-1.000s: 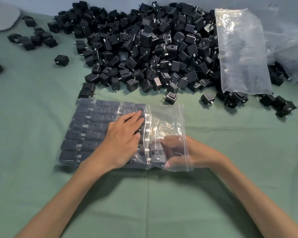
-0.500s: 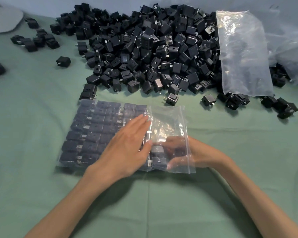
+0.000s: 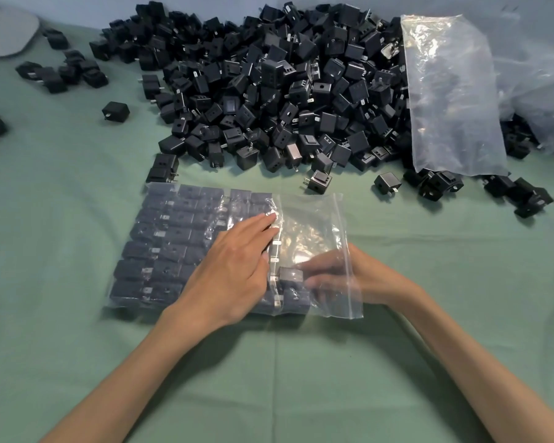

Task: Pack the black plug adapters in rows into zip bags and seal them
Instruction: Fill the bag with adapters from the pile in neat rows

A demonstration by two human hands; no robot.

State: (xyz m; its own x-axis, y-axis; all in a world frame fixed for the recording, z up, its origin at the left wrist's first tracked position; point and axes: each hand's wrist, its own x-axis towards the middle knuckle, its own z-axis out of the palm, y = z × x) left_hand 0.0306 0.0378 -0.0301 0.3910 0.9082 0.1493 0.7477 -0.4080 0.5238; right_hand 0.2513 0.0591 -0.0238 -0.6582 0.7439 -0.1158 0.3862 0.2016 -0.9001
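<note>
Head: right hand (image 3: 330, 279) blurred inside zip bag (image 3: 314, 219)

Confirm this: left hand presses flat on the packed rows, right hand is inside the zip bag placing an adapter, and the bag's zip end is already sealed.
Not sealed. The head view shows the right hand reaching through the open mouth of the zip bag, at an adapter. The left hand does press on the rows.

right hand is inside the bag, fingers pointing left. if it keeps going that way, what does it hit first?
Probably the loose adapter at the right hand fingertips, already about touching, then the packed rows. The zip bag film blurs depth.
</note>
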